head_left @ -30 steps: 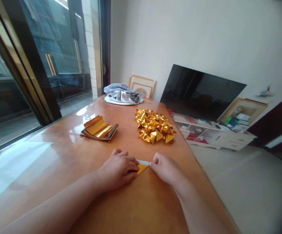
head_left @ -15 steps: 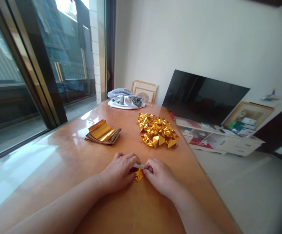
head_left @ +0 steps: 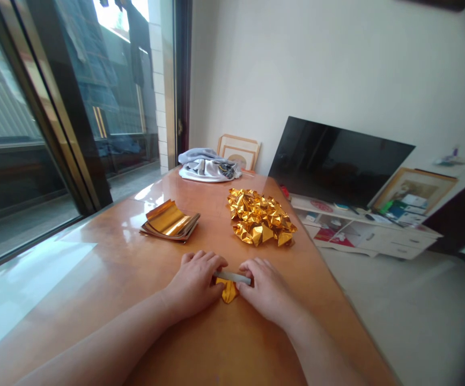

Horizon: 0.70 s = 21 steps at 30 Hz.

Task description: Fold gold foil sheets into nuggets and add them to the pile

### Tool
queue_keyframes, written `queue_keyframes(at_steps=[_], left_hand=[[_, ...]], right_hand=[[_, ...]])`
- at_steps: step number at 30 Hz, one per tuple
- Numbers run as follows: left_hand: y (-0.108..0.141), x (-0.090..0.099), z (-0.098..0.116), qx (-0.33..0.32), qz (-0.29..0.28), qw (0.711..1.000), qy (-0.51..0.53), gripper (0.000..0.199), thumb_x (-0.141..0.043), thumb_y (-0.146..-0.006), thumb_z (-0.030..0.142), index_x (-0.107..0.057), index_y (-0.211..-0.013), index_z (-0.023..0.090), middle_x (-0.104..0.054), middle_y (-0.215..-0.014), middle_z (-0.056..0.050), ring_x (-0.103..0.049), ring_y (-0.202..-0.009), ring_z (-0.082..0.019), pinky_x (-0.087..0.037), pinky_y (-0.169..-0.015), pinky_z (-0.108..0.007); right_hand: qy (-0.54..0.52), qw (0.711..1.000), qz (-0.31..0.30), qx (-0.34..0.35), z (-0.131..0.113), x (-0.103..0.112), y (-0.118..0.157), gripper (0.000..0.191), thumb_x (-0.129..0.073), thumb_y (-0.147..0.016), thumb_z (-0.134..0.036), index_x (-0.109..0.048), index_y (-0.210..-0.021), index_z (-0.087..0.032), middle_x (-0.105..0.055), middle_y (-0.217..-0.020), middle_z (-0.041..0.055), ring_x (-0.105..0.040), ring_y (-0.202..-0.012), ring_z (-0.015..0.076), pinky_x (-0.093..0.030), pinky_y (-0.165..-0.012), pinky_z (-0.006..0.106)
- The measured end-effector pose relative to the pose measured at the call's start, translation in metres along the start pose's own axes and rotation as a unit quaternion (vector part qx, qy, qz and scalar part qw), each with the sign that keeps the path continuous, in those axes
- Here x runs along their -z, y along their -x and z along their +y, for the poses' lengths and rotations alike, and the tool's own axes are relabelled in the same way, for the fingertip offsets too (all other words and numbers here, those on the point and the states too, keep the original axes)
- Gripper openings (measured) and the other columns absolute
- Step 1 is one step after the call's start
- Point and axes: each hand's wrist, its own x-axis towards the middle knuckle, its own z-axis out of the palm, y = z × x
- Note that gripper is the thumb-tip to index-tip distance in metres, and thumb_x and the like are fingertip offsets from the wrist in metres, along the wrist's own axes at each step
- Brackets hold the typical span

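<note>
A small piece of gold foil paper [head_left: 229, 291] lies on the wooden table [head_left: 144, 289], with a narrow grey-white strip [head_left: 234, 277] along its far edge. My left hand [head_left: 198, 281] has its fingers and thumb closed on the strip's left end. At the right end, my right hand [head_left: 265, 289] holds the strip between thumb and fingers. Beyond my left hand sits a stack of gold foil sheets [head_left: 170, 221], the top one curled. A pile of folded gold foil pieces [head_left: 260, 217] rests beyond my right hand.
Bundled grey and white cloth [head_left: 208, 165] lies at the table's far end, with picture frames [head_left: 239, 150] behind it. Glass sliding doors [head_left: 83, 134] stand on the left. A television [head_left: 337, 158] and a low white cabinet [head_left: 377, 236] are past the table's right edge.
More of the grey-white strip shows between my hands. My right hand's fingers have loosened and shifted a little, and my left hand has moved slightly left.
</note>
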Motion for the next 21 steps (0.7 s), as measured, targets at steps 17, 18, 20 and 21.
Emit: queue_keyframes(at_steps=[17,18,20,21], left_hand=[[-0.004,-0.004,-0.004,0.022,-0.008,0.999,0.043,0.013,-0.065,-0.076,0.021,-0.063,-0.089,0.024,-0.063,-0.096,0.000,-0.055,-0.096,-0.022,-0.035,-0.084,-0.035],[-0.005,-0.003,-0.004,0.019,-0.011,0.999,0.043,0.011,-0.063,-0.077,0.020,-0.062,-0.087,0.024,-0.063,-0.094,0.000,-0.055,-0.095,-0.022,-0.035,-0.083,-0.035],[-0.005,-0.003,-0.004,0.011,-0.019,0.999,0.047,0.009,-0.062,-0.077,0.019,-0.062,-0.084,0.024,-0.064,-0.092,0.000,-0.055,-0.092,-0.021,-0.034,-0.082,-0.035],[-0.005,-0.002,-0.004,0.006,-0.022,0.998,0.050,0.008,-0.061,-0.078,0.018,-0.062,-0.084,0.023,-0.064,-0.092,0.000,-0.055,-0.092,-0.021,-0.034,-0.082,-0.035]], right_hand=[[0.009,0.999,-0.013,0.028,-0.009,0.004,0.000,0.013,-0.068,-0.077,-0.012,-0.060,-0.078,-0.023,-0.060,-0.088,-0.0010,-0.052,-0.087,0.0174,-0.033,-0.074,0.028],[0.013,0.999,-0.014,0.030,-0.009,0.004,0.001,0.013,-0.068,-0.077,-0.012,-0.060,-0.078,-0.023,-0.060,-0.088,-0.0009,-0.052,-0.088,0.0175,-0.033,-0.075,0.028],[0.020,0.999,-0.019,0.034,-0.009,0.005,0.002,0.014,-0.067,-0.078,-0.011,-0.060,-0.078,-0.023,-0.060,-0.089,-0.0007,-0.052,-0.088,0.0178,-0.033,-0.076,0.028],[0.021,0.999,-0.023,0.036,-0.009,0.005,0.002,0.014,-0.067,-0.078,-0.011,-0.060,-0.078,-0.023,-0.061,-0.089,-0.0005,-0.052,-0.088,0.0179,-0.034,-0.076,0.029]])
